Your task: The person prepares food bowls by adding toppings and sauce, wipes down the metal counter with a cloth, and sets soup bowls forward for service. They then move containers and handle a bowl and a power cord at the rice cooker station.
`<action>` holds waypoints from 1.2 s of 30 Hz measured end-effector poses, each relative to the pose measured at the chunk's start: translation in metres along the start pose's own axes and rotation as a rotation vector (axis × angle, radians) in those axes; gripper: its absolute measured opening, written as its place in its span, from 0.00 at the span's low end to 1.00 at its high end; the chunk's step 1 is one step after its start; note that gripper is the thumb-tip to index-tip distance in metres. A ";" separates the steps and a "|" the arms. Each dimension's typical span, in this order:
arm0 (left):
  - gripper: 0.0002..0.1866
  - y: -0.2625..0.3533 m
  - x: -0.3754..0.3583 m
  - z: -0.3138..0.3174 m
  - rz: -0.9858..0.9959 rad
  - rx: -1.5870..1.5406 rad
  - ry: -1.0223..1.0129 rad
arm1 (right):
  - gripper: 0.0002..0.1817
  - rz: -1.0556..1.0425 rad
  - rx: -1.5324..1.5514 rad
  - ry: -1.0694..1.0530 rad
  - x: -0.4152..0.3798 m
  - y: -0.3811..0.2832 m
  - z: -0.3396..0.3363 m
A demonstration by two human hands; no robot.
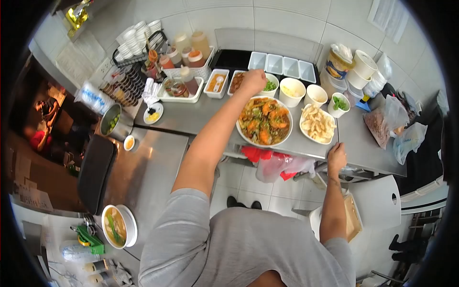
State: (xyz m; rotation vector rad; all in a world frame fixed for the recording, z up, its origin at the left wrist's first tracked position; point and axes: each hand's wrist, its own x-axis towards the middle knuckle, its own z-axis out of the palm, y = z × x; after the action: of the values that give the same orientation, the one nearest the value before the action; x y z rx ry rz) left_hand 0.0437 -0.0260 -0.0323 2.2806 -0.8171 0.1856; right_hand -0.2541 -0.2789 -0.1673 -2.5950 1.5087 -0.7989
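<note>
My left hand (253, 82) is closed above the far side of a large round bowl of saucy noodles with shrimp (266, 121), close to a white tub of chopped green onions (271, 84). Its fingertips point down and away, so anything pinched in them is hidden. At the front edge of the steel counter (306, 149), my right hand (337, 157) is closed around the edge. Just beyond that hand sits a white dish of pale fried crackers (317, 125). A tub of yellowish bits (292, 91) and a smaller tub (316, 95) stand behind the bowl and dish.
A cup of green herbs (339, 104) and plastic bags (410, 141) are on the right. Sauce bottles (195, 57) crowd the back left. A soup bowl (116, 226) rests on the left counter near a black chair back (95, 174). Red and clear bags (272, 165) hang below the counter.
</note>
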 end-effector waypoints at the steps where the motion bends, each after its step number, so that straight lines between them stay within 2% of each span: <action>1: 0.12 -0.010 0.017 0.017 0.022 0.039 -0.039 | 0.14 0.008 0.002 0.027 0.000 -0.004 0.001; 2: 0.17 -0.014 0.029 0.027 -0.019 0.112 -0.138 | 0.14 0.015 -0.002 0.049 0.000 -0.005 0.003; 5: 0.23 -0.026 0.046 0.059 -0.031 0.343 -0.311 | 0.15 -0.020 0.020 0.058 0.005 0.001 0.007; 6: 0.28 -0.028 0.049 0.066 -0.065 0.435 -0.379 | 0.15 -0.039 0.028 0.057 0.006 0.000 0.006; 9: 0.19 -0.026 0.058 0.067 0.067 0.514 -0.510 | 0.15 -0.050 0.045 0.031 0.011 -0.001 0.006; 10: 0.20 -0.042 0.068 0.086 0.066 0.564 -0.542 | 0.15 -0.047 0.047 0.013 0.010 0.001 0.008; 11: 0.16 -0.041 0.069 0.090 0.030 0.539 -0.527 | 0.15 -0.060 0.049 0.033 0.008 0.003 0.009; 14: 0.14 -0.042 0.068 0.099 0.089 0.537 -0.478 | 0.14 -0.085 0.047 0.064 0.009 0.003 0.010; 21: 0.09 -0.045 0.064 0.089 -0.097 0.228 -0.229 | 0.15 -0.077 0.077 0.050 0.009 0.003 0.009; 22: 0.07 -0.048 0.064 0.091 -0.162 0.193 -0.137 | 0.15 -0.077 0.063 0.024 0.009 0.005 0.010; 24: 0.07 -0.058 0.070 0.098 -0.307 -0.035 -0.087 | 0.15 -0.081 0.063 0.011 0.010 0.010 0.014; 27: 0.05 -0.063 0.075 0.091 -0.576 -0.622 -0.100 | 0.15 -0.088 0.047 -0.004 0.010 0.013 0.018; 29: 0.05 -0.052 0.055 0.075 -0.524 -1.241 0.075 | 0.15 -0.103 0.049 0.010 0.010 0.016 0.022; 31: 0.02 -0.061 0.048 0.071 -0.422 -1.596 0.030 | 0.16 -0.113 0.073 -0.004 0.009 0.016 0.020; 33: 0.04 -0.054 0.031 0.045 -0.506 -1.796 0.098 | 0.16 -0.107 0.067 -0.054 0.011 0.019 0.020; 36: 0.06 -0.056 -0.018 -0.014 -0.417 -1.971 0.117 | 0.17 -0.109 0.062 -0.077 0.010 0.020 0.020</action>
State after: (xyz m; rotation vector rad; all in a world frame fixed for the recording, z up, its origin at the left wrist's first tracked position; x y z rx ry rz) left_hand 0.0644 0.0232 -0.0598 0.4744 -0.1144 -0.4903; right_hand -0.2565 -0.3023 -0.1862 -2.6489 1.3114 -0.7326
